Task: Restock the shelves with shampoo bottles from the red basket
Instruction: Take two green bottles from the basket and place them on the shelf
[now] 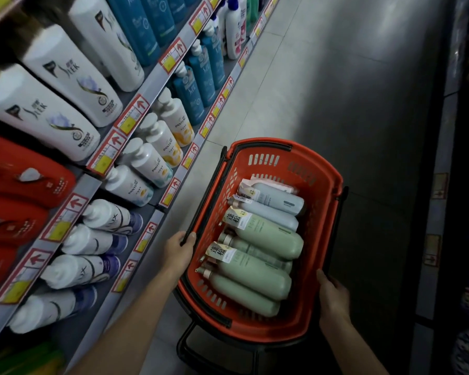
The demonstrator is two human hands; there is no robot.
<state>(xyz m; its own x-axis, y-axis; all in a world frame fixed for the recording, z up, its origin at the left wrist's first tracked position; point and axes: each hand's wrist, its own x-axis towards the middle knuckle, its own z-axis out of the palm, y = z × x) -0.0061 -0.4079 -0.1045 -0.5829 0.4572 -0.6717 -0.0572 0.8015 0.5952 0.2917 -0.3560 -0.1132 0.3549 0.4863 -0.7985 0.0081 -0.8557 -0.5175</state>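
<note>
Several shampoo bottles are laid flat in the red basket.
Its sides are gripped by the left hand and the right hand, fingers curled, so that it is kept level beside the shelves.

One red basket is showing. Six bottles are lying in it: two grey bottles and four green bottles, one of the green ones partly hiding under its neighbours. Two hands are showing, left hand and right hand. On the shelves, three big white Sleek bottles are facing out. Four white Pantene bottles are lining up below them, and four white purple-based bottles are sitting lower still. Three blue pump bottles are standing in a front row. Three red bottles are showing, with the frame edge cropping them. Farther stock is blurring too much for counting.
</note>
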